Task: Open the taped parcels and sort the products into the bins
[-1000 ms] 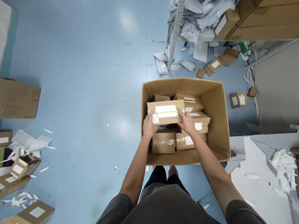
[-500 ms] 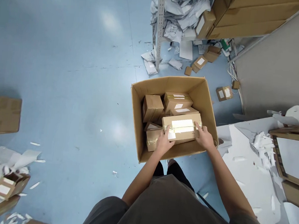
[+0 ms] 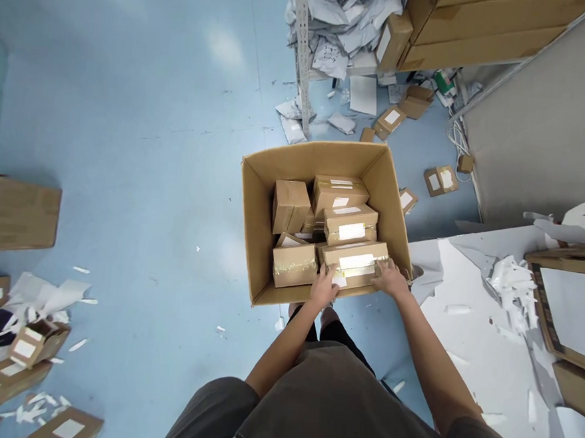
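A long taped cardboard box (image 3: 363, 256) with white labels lies at the near right inside a big open carton (image 3: 250, 226). My left hand (image 3: 324, 288) grips its left end, fingers bent over the near edge. At its right end my right hand (image 3: 392, 279) holds on, thumb and fingers curled against the cardboard. Just beyond it sits a labelled box (image 3: 351, 224), with another taped box (image 3: 341, 194) farther back. To the left are an upright plain box (image 3: 291, 205) and a tape-wrapped box (image 3: 294, 266). The palms' undersides are hidden.
A metal shelf post (image 3: 301, 53) stands beyond the carton, beside grey mailing bags (image 3: 344, 12). Small boxes (image 3: 440, 180) lie on the floor at right. White paper sheets (image 3: 484, 346) spread along the right side. At left are a large box (image 3: 15, 214) and scraps.
Both hands have lowered the long box into the near right of the carton, uncovering the labelled box behind it. The view has shifted slightly.
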Motion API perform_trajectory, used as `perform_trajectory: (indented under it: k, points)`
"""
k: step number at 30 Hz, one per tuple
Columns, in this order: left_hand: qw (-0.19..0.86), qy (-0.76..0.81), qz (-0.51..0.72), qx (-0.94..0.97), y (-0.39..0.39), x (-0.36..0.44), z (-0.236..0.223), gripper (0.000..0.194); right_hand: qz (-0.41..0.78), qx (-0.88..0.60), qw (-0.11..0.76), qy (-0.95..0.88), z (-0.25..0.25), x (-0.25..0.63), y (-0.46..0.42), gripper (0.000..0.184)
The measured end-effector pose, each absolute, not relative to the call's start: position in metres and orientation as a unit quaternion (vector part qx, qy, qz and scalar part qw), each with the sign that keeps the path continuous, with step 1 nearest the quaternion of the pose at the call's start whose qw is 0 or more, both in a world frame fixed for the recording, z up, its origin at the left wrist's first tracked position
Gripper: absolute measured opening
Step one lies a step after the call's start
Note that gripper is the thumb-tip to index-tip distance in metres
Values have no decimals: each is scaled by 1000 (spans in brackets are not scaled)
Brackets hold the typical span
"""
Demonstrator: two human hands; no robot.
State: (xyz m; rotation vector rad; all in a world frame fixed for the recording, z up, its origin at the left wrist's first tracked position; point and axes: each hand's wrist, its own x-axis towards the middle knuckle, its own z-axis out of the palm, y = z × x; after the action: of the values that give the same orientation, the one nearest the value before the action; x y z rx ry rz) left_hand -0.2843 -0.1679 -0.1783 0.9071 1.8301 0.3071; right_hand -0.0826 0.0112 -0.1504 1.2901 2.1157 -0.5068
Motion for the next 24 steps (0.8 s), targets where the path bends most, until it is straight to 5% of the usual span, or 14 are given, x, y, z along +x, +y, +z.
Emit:
perform_trajectory:
  k: [7, 13, 24]
  points:
    - [327, 847, 137, 397, -135, -377, -147, 72, -164, 407, 160, 884, -139, -168, 29, 78]
    - [267, 886, 94, 366, -100, -488, -170, 75, -167, 373, 82, 909, -163, -275, 54, 74]
    - [333, 883, 59, 327, -54, -579, -281, 84, -186, 396, 186, 880, -274, -407, 81, 83]
